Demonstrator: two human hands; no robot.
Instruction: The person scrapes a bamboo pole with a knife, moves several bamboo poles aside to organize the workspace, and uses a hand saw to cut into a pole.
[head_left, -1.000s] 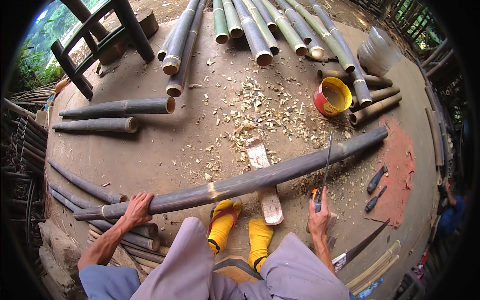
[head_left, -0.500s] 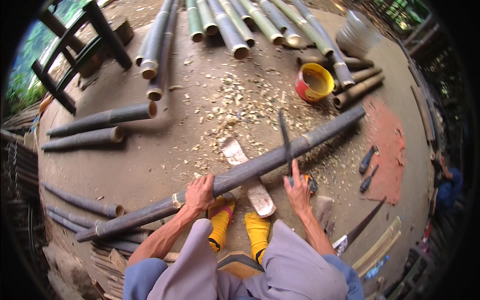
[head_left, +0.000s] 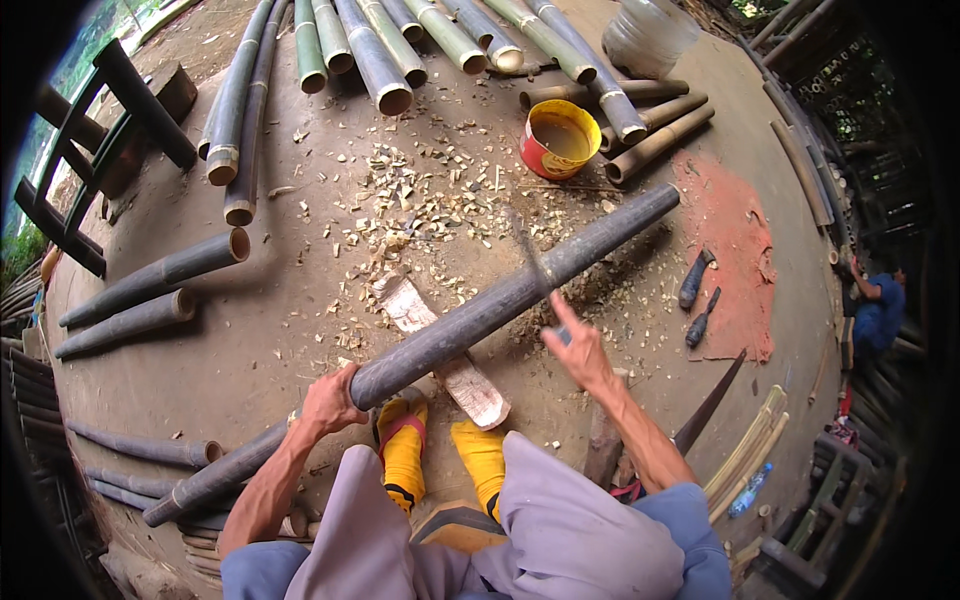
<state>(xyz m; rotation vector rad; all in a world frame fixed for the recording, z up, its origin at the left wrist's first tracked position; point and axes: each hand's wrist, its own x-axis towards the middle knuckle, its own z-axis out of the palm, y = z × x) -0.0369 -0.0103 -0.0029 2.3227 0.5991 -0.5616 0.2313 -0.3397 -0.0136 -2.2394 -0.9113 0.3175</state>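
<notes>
A long dark bamboo pole lies slantwise across the dirt floor, from lower left to upper right. My left hand grips it near its middle, just left of my yellow sandals. My right hand is raised beside the pole and holds a long dark blade by its handle; the blade is blurred and stands over the pole. A flat split piece of wood lies under the pole by my feet.
Several green and dark bamboo poles lie at the far side, more at the left. A red and yellow bucket stands among wood chips. Two dark tools lie on a reddish patch. A person in blue crouches at right.
My left hand has slid up the pole toward its middle. My right hand has swung the blade from the pole's right side to over it, and my view has shifted closer.
</notes>
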